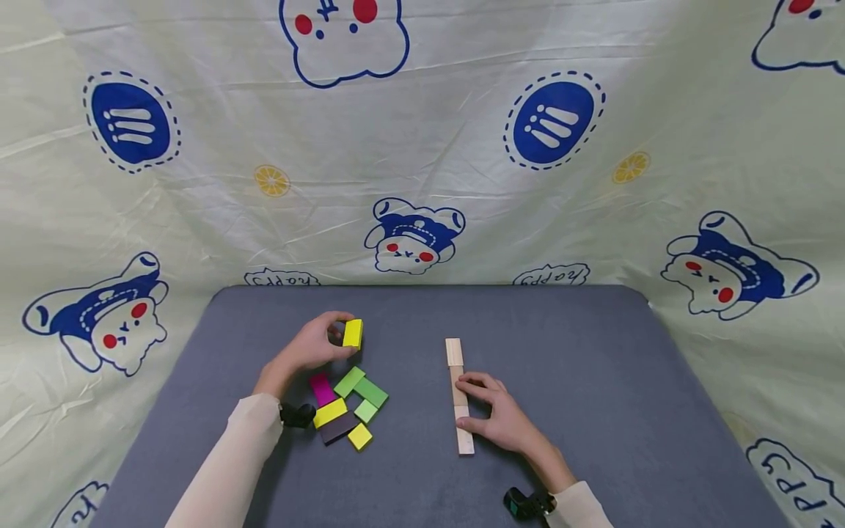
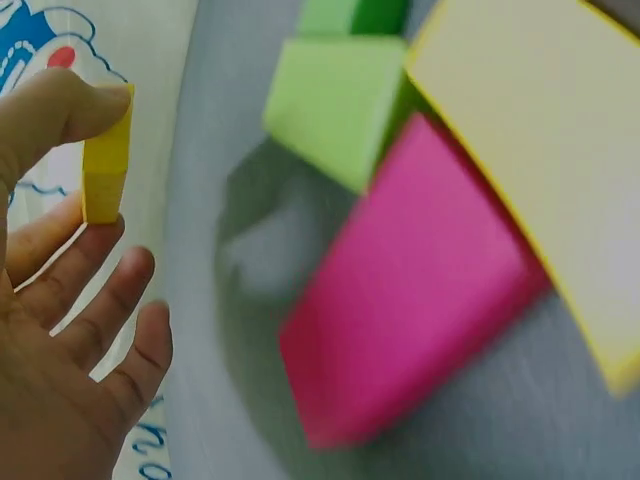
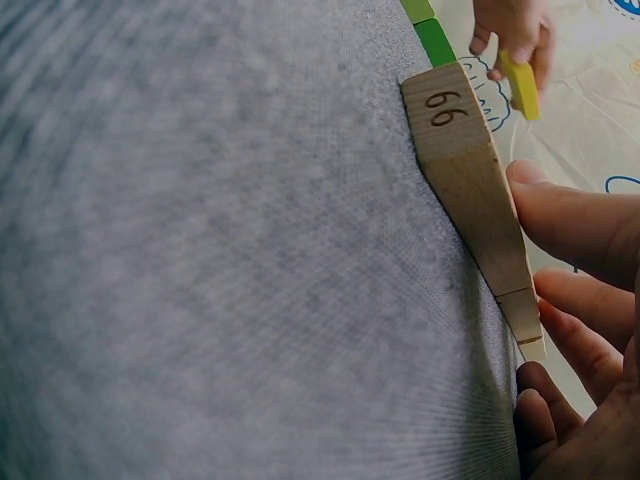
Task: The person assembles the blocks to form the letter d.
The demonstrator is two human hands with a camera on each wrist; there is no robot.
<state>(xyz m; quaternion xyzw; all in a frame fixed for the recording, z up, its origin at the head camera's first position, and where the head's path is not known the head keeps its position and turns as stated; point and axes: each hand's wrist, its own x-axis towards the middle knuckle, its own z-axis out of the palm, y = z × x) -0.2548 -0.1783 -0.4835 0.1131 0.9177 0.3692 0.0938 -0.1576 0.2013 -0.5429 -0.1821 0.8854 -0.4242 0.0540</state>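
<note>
My left hand [image 1: 320,343] pinches a yellow block [image 1: 353,334] between thumb and fingertips, raised above the table. In the left wrist view the thumb lies on one side of that block and fingers on the other. My right hand [image 1: 503,418] rests thumb and fingertips, spread apart, on a straight row of plain wooden blocks [image 1: 460,396] laid end to end. Number marks show on the end of the nearest wooden block [image 3: 447,108] in the right wrist view. Below the left hand lie a magenta block [image 1: 323,389] and green blocks [image 1: 371,392].
Two more yellow blocks, one larger [image 1: 330,413] and one smaller [image 1: 360,437], lie by a dark block [image 1: 337,428] in the left cluster. Everything sits on a grey cloth-covered table [image 1: 568,337]. A patterned curtain [image 1: 422,132] hangs behind and around it.
</note>
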